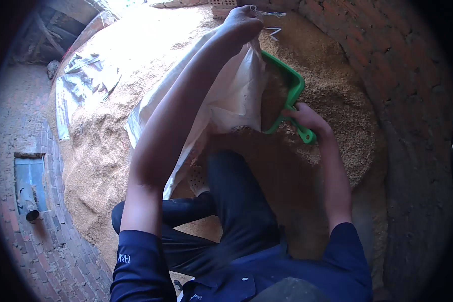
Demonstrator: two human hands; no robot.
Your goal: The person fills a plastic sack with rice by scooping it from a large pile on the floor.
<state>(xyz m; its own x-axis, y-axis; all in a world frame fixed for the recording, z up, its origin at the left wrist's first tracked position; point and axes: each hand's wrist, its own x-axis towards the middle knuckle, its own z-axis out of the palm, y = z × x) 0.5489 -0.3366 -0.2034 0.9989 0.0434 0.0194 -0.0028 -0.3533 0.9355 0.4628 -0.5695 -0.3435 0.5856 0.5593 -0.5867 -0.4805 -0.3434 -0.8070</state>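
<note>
My left hand (243, 24) is at the top, closed on the rim of a white woven sack (239, 93). The sack hangs partly behind my left forearm, its mouth toward the right. My right hand (307, 119) grips the handle of a green dustpan (298, 86). The pan's open side is against or just inside the sack's mouth, so its front edge is hidden. Brownish grain (277, 95) shows in the pan, slightly blurred.
A large heap of grain (98, 171) surrounds me. A second, crumpled sack (85, 83) lies on it at the left. A curved brick wall (407, 100) rises on the right. A pipe (32, 215) projects from the wall at the left, and a hollow brick (223, 8) sits at the top.
</note>
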